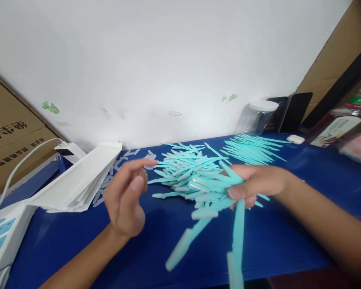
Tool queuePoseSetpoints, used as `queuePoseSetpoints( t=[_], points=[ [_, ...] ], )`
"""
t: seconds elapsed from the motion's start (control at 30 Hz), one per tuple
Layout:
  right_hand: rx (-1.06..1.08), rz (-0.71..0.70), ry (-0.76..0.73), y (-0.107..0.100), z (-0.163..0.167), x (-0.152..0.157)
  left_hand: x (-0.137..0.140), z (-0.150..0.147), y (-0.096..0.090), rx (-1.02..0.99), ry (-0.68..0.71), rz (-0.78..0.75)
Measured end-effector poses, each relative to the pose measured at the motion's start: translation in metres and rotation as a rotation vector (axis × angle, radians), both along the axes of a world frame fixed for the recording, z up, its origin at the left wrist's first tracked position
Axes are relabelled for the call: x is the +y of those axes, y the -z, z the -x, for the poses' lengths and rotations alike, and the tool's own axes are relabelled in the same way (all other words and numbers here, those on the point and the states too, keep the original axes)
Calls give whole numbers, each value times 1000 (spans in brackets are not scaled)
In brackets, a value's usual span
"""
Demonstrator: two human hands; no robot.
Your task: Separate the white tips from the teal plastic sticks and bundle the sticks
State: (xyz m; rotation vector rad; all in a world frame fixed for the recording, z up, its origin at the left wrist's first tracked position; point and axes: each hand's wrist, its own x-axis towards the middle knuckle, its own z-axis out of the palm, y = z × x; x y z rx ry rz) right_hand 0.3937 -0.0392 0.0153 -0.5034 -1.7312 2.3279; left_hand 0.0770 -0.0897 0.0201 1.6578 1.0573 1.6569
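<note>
My right hand grips a loose bunch of turquoise eyebrow razors with pale, see-through caps over their blades. Two razors from this bunch hang down toward the table's front edge. Behind it lies a heap of the same capped eyebrow razors, partly hidden by the bunch. My left hand hovers left of the heap with its index finger stretched toward it. The thumb stands apart and the other fingers are curled; nothing shows in this hand. Several clear loose caps are scattered behind it.
More turquoise sticks lie fanned at the back right, before a clear jar. White paper sleeves and a power strip occupy the left. A dark bottle and a phone stand at the right.
</note>
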Motion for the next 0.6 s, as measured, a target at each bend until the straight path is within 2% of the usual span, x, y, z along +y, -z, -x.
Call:
queuePoseSetpoints(
  t=[0.07,0.13,0.2,0.27,0.37,0.43,0.47,0.53,0.6],
  points=[
    [-9,-13,49,-1,-4,3,14,-2,-4,-208,185,298],
    [-18,-20,76,1,-5,6,24,-5,-5,-259,270,533],
    [-35,-15,84,3,-4,8,28,-7,-5,-243,317,661],
    [-54,-3,74,6,-3,9,30,-7,-4,-224,368,708],
    [-75,-6,52,8,-2,10,31,-2,-8,-187,445,720],
    [-68,-17,46,8,-3,11,34,8,-14,-105,404,673],
    [-65,-25,46,8,-3,11,37,15,-19,-27,338,619],
    [-65,-43,51,7,-3,10,41,30,-27,248,153,425],
    [-76,-62,46,5,-3,10,44,45,-34,694,23,305]
  ],
)
